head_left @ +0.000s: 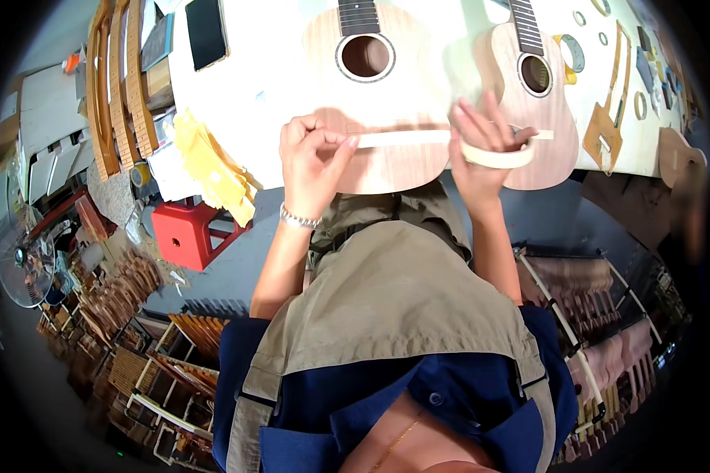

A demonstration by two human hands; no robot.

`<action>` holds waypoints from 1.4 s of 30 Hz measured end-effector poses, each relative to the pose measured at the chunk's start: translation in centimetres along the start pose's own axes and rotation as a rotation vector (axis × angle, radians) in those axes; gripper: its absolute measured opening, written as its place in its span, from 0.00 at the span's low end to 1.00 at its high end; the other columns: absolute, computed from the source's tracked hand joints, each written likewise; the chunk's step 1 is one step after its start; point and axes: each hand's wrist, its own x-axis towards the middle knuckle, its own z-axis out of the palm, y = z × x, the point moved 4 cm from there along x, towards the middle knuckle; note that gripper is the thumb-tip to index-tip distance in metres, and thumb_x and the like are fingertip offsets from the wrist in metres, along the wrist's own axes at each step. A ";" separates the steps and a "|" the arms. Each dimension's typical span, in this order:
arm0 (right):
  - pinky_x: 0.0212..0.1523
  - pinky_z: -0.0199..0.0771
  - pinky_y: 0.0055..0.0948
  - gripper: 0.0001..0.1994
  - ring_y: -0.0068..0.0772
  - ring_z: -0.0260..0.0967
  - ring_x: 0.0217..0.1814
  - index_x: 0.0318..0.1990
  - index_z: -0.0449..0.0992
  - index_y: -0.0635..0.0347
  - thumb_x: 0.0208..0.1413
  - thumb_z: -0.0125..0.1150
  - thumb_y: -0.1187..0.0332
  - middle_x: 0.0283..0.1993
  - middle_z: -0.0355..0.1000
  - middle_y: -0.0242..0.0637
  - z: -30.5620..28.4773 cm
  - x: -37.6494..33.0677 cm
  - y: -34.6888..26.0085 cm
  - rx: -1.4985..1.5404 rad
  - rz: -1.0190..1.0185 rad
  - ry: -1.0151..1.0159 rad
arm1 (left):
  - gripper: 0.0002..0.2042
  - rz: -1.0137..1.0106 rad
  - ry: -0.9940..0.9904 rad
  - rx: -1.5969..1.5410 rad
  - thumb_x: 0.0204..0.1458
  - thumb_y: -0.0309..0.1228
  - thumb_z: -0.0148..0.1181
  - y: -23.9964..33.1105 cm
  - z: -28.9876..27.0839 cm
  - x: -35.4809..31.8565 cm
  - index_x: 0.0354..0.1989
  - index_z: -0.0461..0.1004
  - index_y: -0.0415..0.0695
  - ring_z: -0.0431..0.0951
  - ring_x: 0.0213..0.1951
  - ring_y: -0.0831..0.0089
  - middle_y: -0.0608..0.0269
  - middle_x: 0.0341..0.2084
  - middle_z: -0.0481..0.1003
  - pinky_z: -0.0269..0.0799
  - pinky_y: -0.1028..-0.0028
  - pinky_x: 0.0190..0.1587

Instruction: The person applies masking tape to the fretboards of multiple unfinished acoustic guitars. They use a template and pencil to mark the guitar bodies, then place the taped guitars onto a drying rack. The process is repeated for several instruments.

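Observation:
A pale wooden acoustic guitar [418, 75] lies flat on the white table before me. Over the lower part of its top runs a stretched strip of cream masking tape [406, 139]. My left hand [314, 154] is closed, pinching the strip's end between thumb and fingers, a bracelet on that wrist. At the other end my right hand [481, 142] holds the tape roll [498, 158], which hangs about its fingers; the fingertips are slightly blurred. Beneath and beside the right hand lies a second pale guitar [558, 118]. Whether the strip touches the wood, I cannot tell.
Several guitar necks [118, 87], a dark phone [206, 33] and yellow cloth [209, 162] lie at left. Below them stands a red stool [185, 235]. At right are tape rolls [572, 54] and a wooden template [603, 134]. Racks of wooden parts [607, 347] stand behind me.

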 end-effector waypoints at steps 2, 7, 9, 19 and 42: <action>0.68 0.29 0.47 0.24 0.29 0.70 0.51 0.52 0.72 0.53 0.43 0.62 0.78 0.34 0.77 0.27 1.9 -0.7 0.1 -0.156 -0.074 -0.008 | 0.09 -0.008 -0.009 0.098 0.42 0.29 0.69 -1.3 0.7 0.8 0.24 0.75 0.37 0.68 0.35 0.72 0.61 0.33 0.66 0.67 0.76 0.37; 0.65 0.42 0.55 0.28 0.24 0.72 0.35 0.55 0.71 0.49 0.41 0.61 0.80 0.32 0.76 0.24 3.1 0.1 1.0 -0.006 -0.038 -0.013 | 0.08 0.105 0.091 0.198 0.35 0.30 0.69 -0.7 0.7 1.8 0.18 0.75 0.42 0.67 0.31 0.64 0.63 0.25 0.68 0.63 0.67 0.34; 0.65 0.43 0.55 0.29 0.24 0.72 0.34 0.55 0.71 0.49 0.41 0.61 0.80 0.31 0.76 0.24 3.2 0.3 1.0 -0.029 -0.058 -0.033 | 0.08 0.094 0.092 0.222 0.35 0.30 0.70 -0.8 0.7 1.8 0.18 0.75 0.43 0.67 0.31 0.64 0.63 0.25 0.68 0.63 0.67 0.34; 0.62 0.48 0.58 0.27 0.26 0.70 0.35 0.53 0.72 0.45 0.41 0.60 0.79 0.34 0.73 0.27 3.7 -0.3 1.3 -0.089 -0.093 -0.047 | 0.16 0.237 0.209 0.434 0.37 0.30 0.69 0.5 1.5 0.2 0.38 0.76 0.45 0.68 0.40 0.62 0.58 0.39 0.68 0.66 0.64 0.41; 0.64 0.46 0.56 0.19 0.29 0.69 0.37 0.46 0.75 0.47 0.45 0.59 0.78 0.35 0.71 0.27 3.9 -0.6 1.9 -0.048 -0.044 -0.038 | 0.09 -0.390 -0.250 -0.473 0.51 0.26 0.60 0.3 0.5 2.3 0.38 0.70 0.38 0.75 0.25 0.82 0.66 0.24 0.74 0.71 0.85 0.27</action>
